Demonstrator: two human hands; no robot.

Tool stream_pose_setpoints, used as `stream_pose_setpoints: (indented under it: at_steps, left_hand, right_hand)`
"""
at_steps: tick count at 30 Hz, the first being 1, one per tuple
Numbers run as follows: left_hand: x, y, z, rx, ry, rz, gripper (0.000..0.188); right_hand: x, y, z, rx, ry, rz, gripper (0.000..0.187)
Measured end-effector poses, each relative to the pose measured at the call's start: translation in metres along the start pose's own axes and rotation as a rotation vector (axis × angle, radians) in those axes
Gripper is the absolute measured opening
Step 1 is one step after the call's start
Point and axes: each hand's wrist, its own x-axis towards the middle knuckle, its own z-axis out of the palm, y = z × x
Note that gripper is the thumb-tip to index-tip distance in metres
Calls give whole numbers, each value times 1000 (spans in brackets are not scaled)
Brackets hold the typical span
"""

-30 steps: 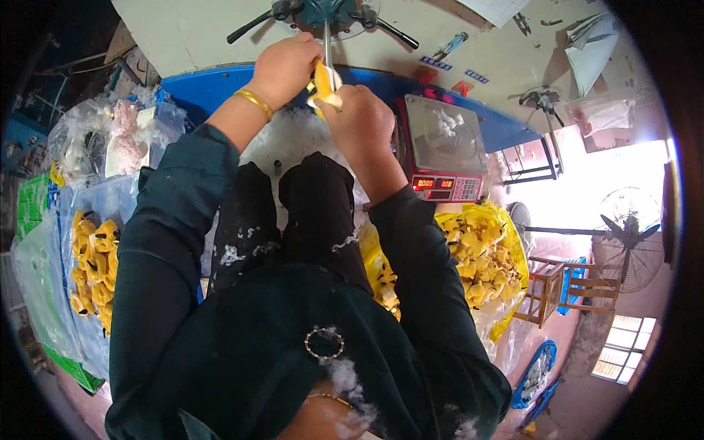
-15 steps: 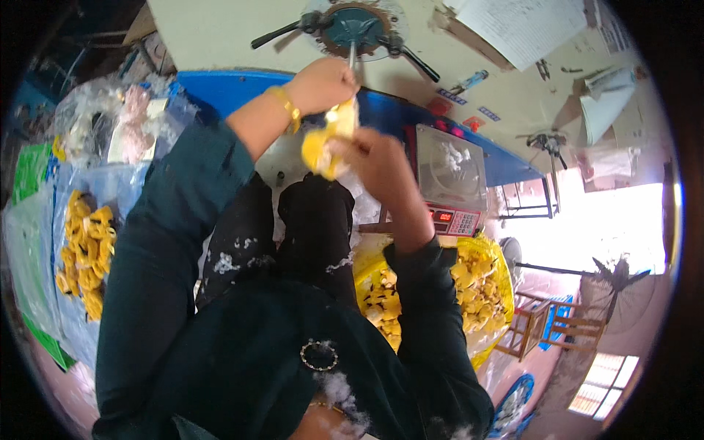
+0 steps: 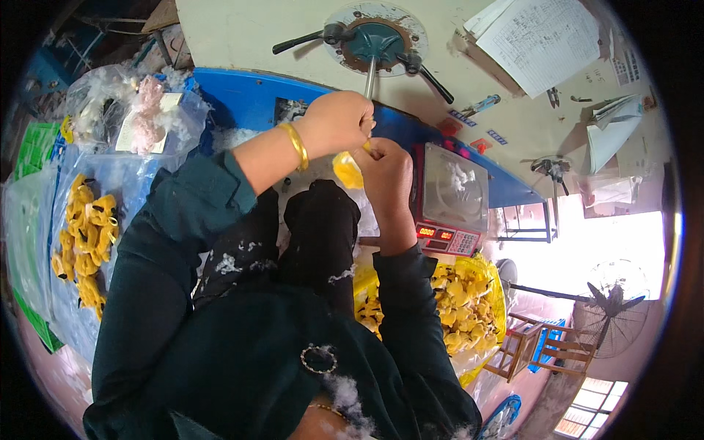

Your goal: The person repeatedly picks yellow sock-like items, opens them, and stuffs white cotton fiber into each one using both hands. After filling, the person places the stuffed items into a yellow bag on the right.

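My left hand [image 3: 339, 121], with a gold bangle at the wrist, is closed around the top of a small yellow soft toy [image 3: 347, 170] where a thin metal tube [image 3: 370, 77] comes down from a round machine mount [image 3: 375, 37]. My right hand [image 3: 384, 172] grips the same yellow toy from the right side, fingers pinched at its upper edge. Both hands sit close together above my knees, and most of the toy is hidden by them.
A digital scale [image 3: 453, 198] with red digits stands to the right. A bag of yellow toys [image 3: 462, 308] lies at lower right, another clear bag of them [image 3: 84, 235] at left. White stuffing [image 3: 139, 114] fills bags at upper left. Papers [image 3: 546, 40] hang on the wall.
Both hands stay at the metal tube with the yellow toy. The toy is now more covered by my fingers and sits lower between the hands. My head view has shifted slightly.
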Motion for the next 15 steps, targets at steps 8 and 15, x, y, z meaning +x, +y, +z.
stream_pose_setpoints:
  at_steps: [8, 15]
  left_hand:
    - [-25, 10, 8, 103, 109, 83, 19]
    - [-14, -2, -3, 46, -3, 27, 30]
  right_hand:
    - [-5, 22, -4, 224, -86, -88, 24]
    - [59, 76, -10, 567, -336, -99, 16]
